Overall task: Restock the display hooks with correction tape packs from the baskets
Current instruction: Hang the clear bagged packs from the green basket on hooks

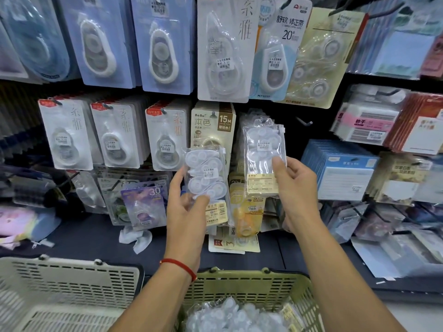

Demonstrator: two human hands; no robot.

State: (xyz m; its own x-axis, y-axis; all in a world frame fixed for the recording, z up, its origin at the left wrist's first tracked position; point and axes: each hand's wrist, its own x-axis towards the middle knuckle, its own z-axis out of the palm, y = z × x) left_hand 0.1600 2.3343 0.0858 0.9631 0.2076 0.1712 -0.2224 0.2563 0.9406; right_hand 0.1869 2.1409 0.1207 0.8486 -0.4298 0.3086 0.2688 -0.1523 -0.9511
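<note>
Display wall [167, 130] fills upper view, carded tape packs on hooks. Green basket [251, 286] at 6 o'clock, clear packs piled inside; white basket [67, 291] at 8 o'clock. Left hand [187, 212] near centre, thumb and fingers pinching clear pack [206, 178] at its lower edge. Right hand [294, 185] at 3 o'clock of it, pinching second pack [262, 149], top by hook [265, 121].

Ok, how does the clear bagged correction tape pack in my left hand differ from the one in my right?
The left hand's clear pack is held low, away from the hooks and tilted; the right hand's clear pack is raised upright, its top at a display hook. The left hand grips its pack's lower edge; the right hand pinches its pack's side. Both hold white dispensers with beige labels.
</note>
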